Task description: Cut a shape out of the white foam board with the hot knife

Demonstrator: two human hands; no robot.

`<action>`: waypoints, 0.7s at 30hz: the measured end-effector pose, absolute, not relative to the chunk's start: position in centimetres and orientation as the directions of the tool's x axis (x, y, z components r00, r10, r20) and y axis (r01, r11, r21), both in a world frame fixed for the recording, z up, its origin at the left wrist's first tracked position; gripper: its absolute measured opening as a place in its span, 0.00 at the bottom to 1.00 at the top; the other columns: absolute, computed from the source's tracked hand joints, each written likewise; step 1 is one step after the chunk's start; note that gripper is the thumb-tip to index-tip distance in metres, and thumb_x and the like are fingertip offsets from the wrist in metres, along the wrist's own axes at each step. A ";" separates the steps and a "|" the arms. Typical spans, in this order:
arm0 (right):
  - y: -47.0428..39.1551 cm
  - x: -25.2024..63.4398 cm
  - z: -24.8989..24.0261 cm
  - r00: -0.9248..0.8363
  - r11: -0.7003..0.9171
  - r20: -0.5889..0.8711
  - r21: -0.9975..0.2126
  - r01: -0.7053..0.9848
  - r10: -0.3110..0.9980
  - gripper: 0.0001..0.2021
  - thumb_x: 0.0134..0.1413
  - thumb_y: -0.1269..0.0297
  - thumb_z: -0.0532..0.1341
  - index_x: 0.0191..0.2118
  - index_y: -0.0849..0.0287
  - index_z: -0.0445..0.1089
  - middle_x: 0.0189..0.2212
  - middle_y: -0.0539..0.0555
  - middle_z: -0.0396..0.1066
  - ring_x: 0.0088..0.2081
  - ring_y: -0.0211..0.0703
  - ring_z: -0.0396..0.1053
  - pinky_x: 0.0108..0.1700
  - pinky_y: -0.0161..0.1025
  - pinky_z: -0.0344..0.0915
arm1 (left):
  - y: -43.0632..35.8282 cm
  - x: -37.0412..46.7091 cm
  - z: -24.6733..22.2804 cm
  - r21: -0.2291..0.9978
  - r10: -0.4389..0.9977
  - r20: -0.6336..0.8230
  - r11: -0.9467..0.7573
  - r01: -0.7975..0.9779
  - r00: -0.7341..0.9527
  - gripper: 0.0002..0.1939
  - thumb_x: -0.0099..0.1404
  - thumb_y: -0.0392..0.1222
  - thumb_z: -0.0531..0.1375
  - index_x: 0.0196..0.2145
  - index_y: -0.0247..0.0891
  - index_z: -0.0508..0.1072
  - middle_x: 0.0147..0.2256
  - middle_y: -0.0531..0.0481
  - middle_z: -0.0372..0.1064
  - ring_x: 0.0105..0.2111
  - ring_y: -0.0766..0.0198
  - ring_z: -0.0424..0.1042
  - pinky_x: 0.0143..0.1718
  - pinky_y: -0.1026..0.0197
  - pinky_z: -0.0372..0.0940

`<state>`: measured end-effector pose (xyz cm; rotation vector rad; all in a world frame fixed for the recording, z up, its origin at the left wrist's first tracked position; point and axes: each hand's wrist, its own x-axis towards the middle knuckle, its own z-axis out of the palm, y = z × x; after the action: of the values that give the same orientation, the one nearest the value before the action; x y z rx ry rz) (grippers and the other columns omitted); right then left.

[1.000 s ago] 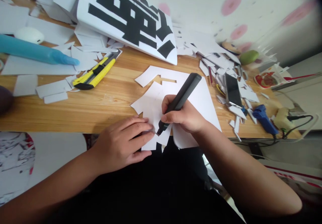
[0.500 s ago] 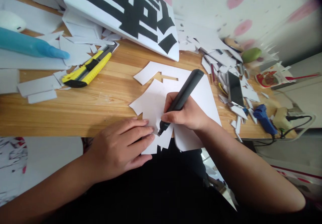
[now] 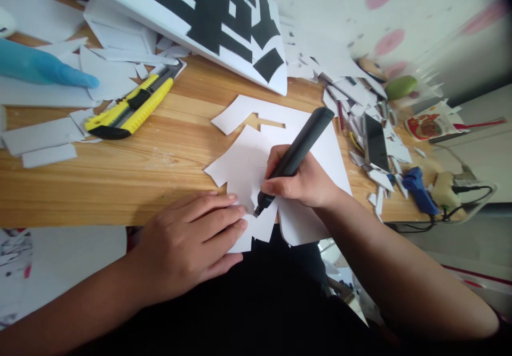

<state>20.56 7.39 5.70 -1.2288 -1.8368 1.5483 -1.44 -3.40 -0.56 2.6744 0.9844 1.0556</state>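
A white board piece (image 3: 244, 159) with angular cut edges lies at the table's front edge and juts a little past it. My left hand (image 3: 196, 233) rests flat on its lower left part, fingers stretched out. In my right hand (image 3: 300, 180) is a thick black pen-shaped tool (image 3: 300, 143), slanted, its tip down on the board close to my left fingertips. Whether the tip is a nib or a blade is too small to tell. Beneath and to the right lies a larger white sheet (image 3: 324, 159) with a notched upper edge.
A yellow utility knife (image 3: 132, 105) and a blue tube (image 3: 44, 68) lie left among white scraps. A board with black characters (image 3: 228, 20) stands behind. To the right are a phone (image 3: 375, 142), a blue tool (image 3: 420, 191) and a paper cup (image 3: 430, 121).
The view has shifted slightly. The black tool, still in my right hand, has moved slightly right and its tip remains on the board. My left hand stays pressed on the piece.
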 end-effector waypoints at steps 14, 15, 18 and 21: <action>8.8 20.8 5.5 -0.545 -0.028 -0.212 -0.945 0.327 0.811 0.13 0.35 0.65 0.73 0.21 0.59 0.67 0.17 0.45 0.67 0.20 0.33 0.61 0.20 0.31 0.55 | -3.7 -1.6 -0.8 0.323 0.616 0.563 -0.778 0.539 0.552 0.13 0.67 0.42 0.65 0.49 0.36 0.77 0.52 0.50 0.76 0.57 0.53 0.70 0.63 0.48 0.63; 8.9 20.8 5.5 -0.549 -0.028 -0.213 -0.945 0.325 0.808 0.13 0.35 0.65 0.73 0.21 0.59 0.67 0.17 0.45 0.67 0.20 0.33 0.61 0.20 0.31 0.55 | -3.7 -1.6 -0.8 0.325 0.618 0.554 -0.777 0.539 0.557 0.13 0.67 0.42 0.65 0.49 0.36 0.77 0.52 0.50 0.76 0.58 0.54 0.70 0.63 0.48 0.63; 9.2 21.0 5.3 -0.527 -0.039 -0.195 -0.955 0.293 0.827 0.13 0.35 0.66 0.73 0.21 0.59 0.67 0.16 0.45 0.66 0.20 0.33 0.61 0.20 0.31 0.55 | -3.7 -1.6 -0.8 0.337 0.627 0.551 -0.771 0.541 0.550 0.12 0.68 0.41 0.64 0.48 0.37 0.77 0.52 0.50 0.76 0.58 0.55 0.70 0.64 0.49 0.62; 9.5 21.1 5.2 -0.492 -0.059 -0.189 -0.962 0.268 0.850 0.12 0.36 0.66 0.72 0.21 0.59 0.67 0.16 0.44 0.66 0.19 0.33 0.61 0.21 0.31 0.55 | -3.8 -1.5 -0.9 0.327 0.623 0.566 -0.771 0.546 0.540 0.12 0.68 0.42 0.64 0.48 0.37 0.77 0.52 0.51 0.76 0.58 0.56 0.69 0.64 0.50 0.62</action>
<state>21.14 9.54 5.17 -1.1908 -1.7390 1.5827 -1.46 -3.76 -0.85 2.6578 1.0127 1.0446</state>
